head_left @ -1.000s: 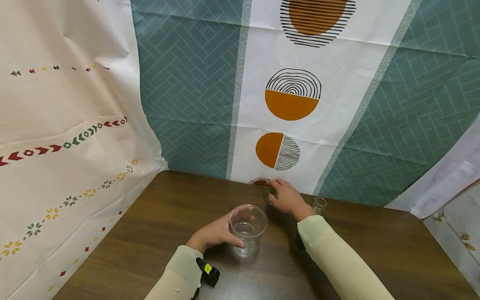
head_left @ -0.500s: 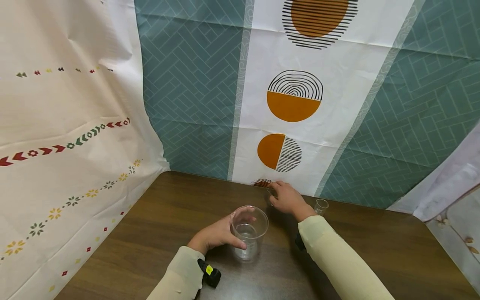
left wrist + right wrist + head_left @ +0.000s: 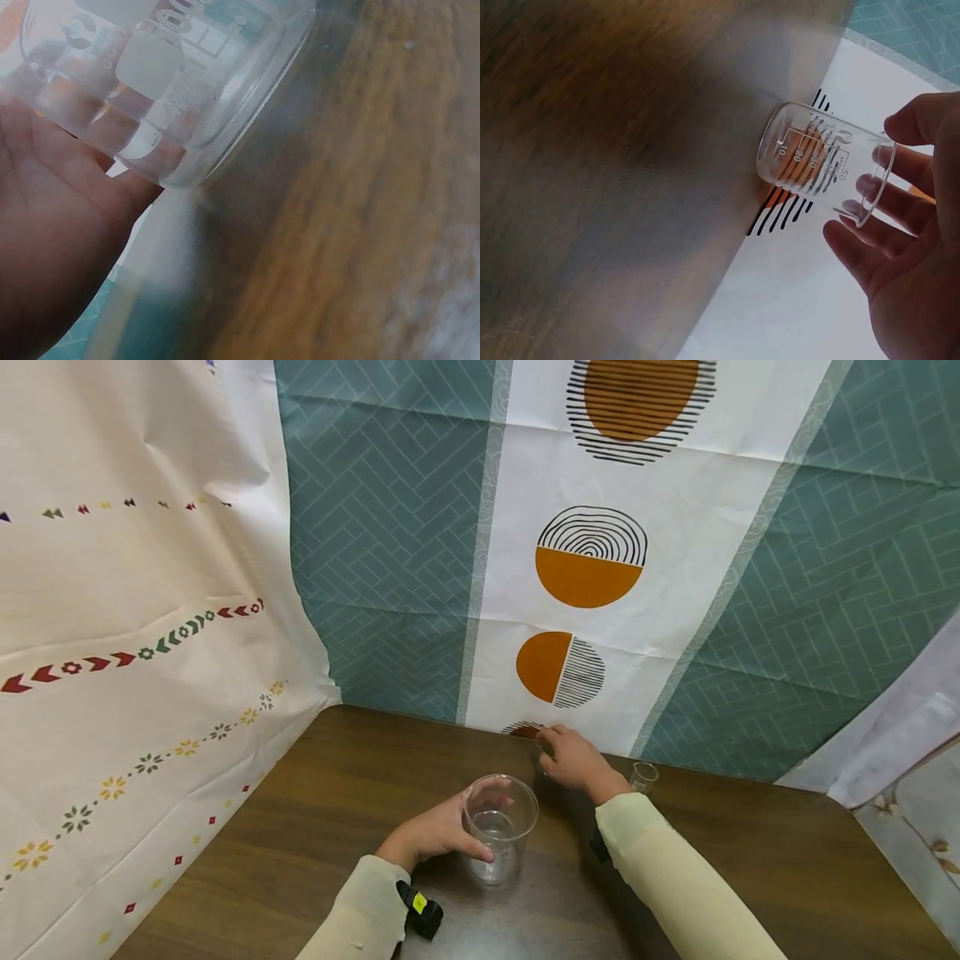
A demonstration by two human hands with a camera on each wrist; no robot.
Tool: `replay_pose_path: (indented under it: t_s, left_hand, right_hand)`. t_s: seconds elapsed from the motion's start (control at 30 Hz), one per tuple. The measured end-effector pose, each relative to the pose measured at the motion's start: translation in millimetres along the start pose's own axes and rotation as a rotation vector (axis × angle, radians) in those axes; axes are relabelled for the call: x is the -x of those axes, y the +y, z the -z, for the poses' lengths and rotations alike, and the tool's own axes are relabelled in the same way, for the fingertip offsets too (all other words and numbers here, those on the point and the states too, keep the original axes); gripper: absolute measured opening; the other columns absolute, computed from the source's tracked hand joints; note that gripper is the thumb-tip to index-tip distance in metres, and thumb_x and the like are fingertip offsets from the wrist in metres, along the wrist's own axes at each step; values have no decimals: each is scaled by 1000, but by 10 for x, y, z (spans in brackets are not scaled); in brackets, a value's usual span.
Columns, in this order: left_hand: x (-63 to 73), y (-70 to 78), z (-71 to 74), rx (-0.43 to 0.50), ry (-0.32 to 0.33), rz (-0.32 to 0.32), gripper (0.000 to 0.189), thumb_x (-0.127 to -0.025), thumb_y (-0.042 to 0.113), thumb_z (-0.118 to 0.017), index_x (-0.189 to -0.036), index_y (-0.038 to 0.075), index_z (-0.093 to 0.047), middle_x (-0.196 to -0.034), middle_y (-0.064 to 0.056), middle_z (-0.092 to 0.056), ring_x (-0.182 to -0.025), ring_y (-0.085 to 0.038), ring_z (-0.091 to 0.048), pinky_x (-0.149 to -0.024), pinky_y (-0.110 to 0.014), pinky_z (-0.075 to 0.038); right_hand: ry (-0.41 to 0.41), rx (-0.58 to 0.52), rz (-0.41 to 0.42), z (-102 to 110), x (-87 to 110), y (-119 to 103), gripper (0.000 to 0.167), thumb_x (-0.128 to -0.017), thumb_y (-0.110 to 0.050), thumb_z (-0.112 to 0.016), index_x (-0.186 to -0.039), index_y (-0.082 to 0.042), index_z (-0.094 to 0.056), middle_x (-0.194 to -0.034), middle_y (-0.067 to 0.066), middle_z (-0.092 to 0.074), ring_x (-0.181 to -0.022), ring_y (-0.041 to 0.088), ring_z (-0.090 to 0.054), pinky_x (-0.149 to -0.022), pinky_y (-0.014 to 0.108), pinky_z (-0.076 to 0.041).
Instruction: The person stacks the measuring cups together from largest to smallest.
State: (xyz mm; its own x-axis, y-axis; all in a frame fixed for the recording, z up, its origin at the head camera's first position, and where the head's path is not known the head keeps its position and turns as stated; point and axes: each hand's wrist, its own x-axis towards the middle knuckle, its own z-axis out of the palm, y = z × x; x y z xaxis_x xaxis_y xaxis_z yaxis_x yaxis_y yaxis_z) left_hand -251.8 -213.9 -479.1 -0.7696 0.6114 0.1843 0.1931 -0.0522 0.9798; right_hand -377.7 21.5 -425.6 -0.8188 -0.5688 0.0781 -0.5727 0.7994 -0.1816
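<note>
My left hand (image 3: 438,835) grips a large clear glass beaker (image 3: 501,852) around its side, with the thumb on the near side and the fingers behind. In the left wrist view, white printed markings show on that beaker (image 3: 150,64); whether it holds liquid I cannot tell. Farther back, close to the hanging cloth, my right hand (image 3: 573,762) holds a small glass beaker (image 3: 810,154) by its rim, thumb on one side and fingers on the other. Its printed scale reads up to 50. From the head view, the hand mostly covers this small beaker.
Another small glass vessel (image 3: 643,776) stands at the back, right of my right wrist. The brown wooden table (image 3: 360,777) ends at a patterned teal and white cloth (image 3: 382,568). A cream cloth (image 3: 150,727) hangs along the left side.
The head view has shifted slightly, moving the scene a little right and down. Both hands keep their places on the two beakers.
</note>
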Motion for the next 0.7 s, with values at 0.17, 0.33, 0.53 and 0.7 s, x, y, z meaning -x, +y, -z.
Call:
replay_pose_path:
  t_s: [0.17, 0.33, 0.53, 0.7]
  left_hand:
    - [2, -16, 0, 13, -5, -7, 93, -73, 10, -85, -147, 19, -30, -146, -17, -43, -136, -31, -39, -100, -24, -44]
    - [1, -23, -14, 12, -7, -13, 92, -73, 10, -84, -147, 19, -30, -145, -18, -43, -136, -31, -39, -101, -24, -44]
    - [6, -13, -23, -4, -7, -17, 92, -73, 10, -84, -147, 18, -29, -145, -20, -44, -136, -33, -40, -101, -24, -43]
    - [10, 8, -18, -2, -8, -22, 93, -73, 10, -84, -147, 18, -29, -145, -20, -43, -136, -34, -39, -100, -24, -44]
  right_hand:
    - [-6, 3, -1, 2, -14, -8, 41, -93, -21, -55, -129, -2, -57, -134, 17, -54, -122, 34, -53, -106, 48, -41]
    - [0, 7, 12, -1, -7, 0, 40, -92, -19, -56, -128, -1, -57, -131, 17, -56, -119, 33, -55, -104, 48, -42]
    - [16, 16, 38, 7, 3, -8, 40, -91, -19, -60, -126, 0, -59, -126, 17, -58, -114, 33, -58, -103, 47, -44]
    - [16, 24, 37, 12, -1, -5, 41, -92, -18, -59, -128, 0, -58, -127, 17, -58, -114, 33, -58, -103, 47, -44]
